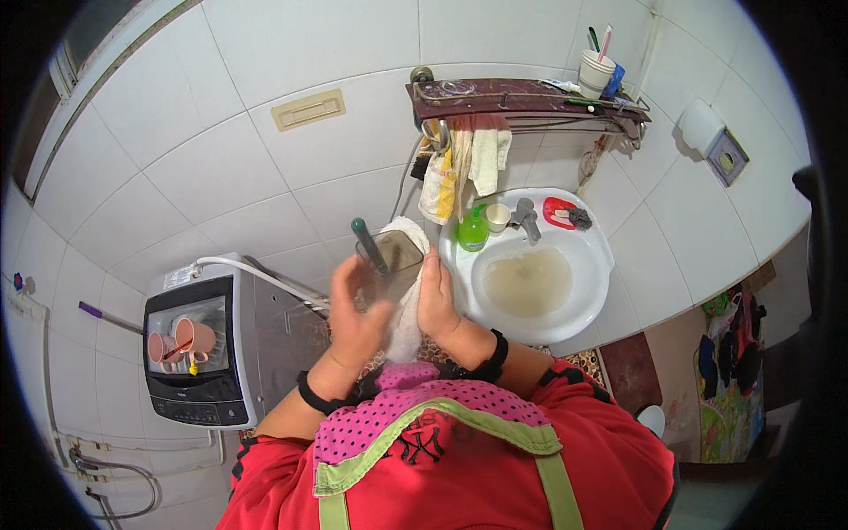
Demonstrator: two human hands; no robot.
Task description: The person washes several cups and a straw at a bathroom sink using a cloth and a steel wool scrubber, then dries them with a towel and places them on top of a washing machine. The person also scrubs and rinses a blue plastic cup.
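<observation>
Both hands are in front of me, left of the washbasin. My right hand (438, 300) is closed on a white cloth (407, 320), pressing it along the right side of a see-through, squarish container (403, 250). The cloth also shows behind the container's far rim and hangs below it. A dark green handle-like piece (368, 244) stands at the container's left side; whether it is attached, I cannot tell. Slightly blurred, my left hand (355, 311) is at the container's left, thumb and fingers spread apart. Dark bands circle both wrists.
At right is a white washbasin (594, 283) holding cloudy water, with a green pump bottle (473, 231) and a grey tap (527, 218) on its rim. Towels (439, 187) hang below a wall shelf (521, 92). A washing machine (231, 402) at left carries pink cups (195, 336).
</observation>
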